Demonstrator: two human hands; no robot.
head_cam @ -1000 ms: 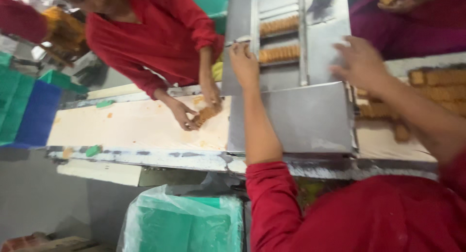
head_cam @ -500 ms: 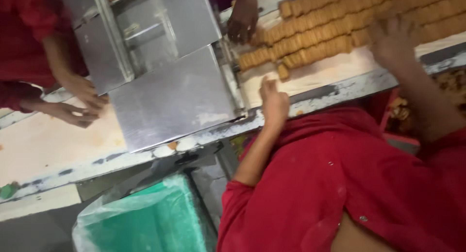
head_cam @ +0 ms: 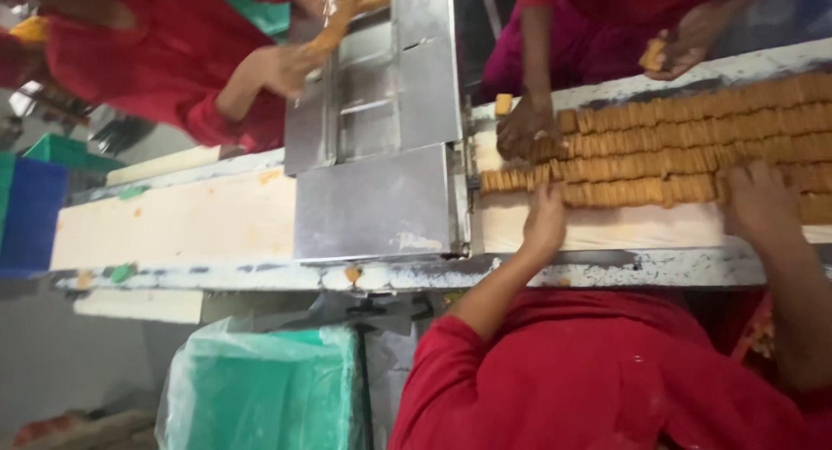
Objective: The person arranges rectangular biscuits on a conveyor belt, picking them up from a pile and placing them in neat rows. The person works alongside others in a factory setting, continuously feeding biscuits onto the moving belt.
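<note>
Several long rows of brown biscuits (head_cam: 693, 138) lie on edge on a white conveyor belt (head_cam: 607, 229). My left hand (head_cam: 544, 218) presses its curled fingers against the near row (head_cam: 641, 190) close to its left end. My right hand (head_cam: 758, 203) clamps the same row further right, so a stretch of biscuits sits between my two hands. My red sleeves fill the lower right. Across the belt, another person's hand (head_cam: 524, 129) rests on the far rows, and their other hand (head_cam: 663, 51) holds a biscuit.
A steel chute and cover plate (head_cam: 381, 199) stand left of the biscuit rows. A person in red at upper left holds a biscuit stack (head_cam: 334, 25) over the chute. A green bag-lined bin (head_cam: 260, 389) sits below the belt; a blue crate (head_cam: 30, 212) stands far left.
My hands have left the steel cover and moved right onto the near biscuit row. The view has swung, so the rows are now at the right.
</note>
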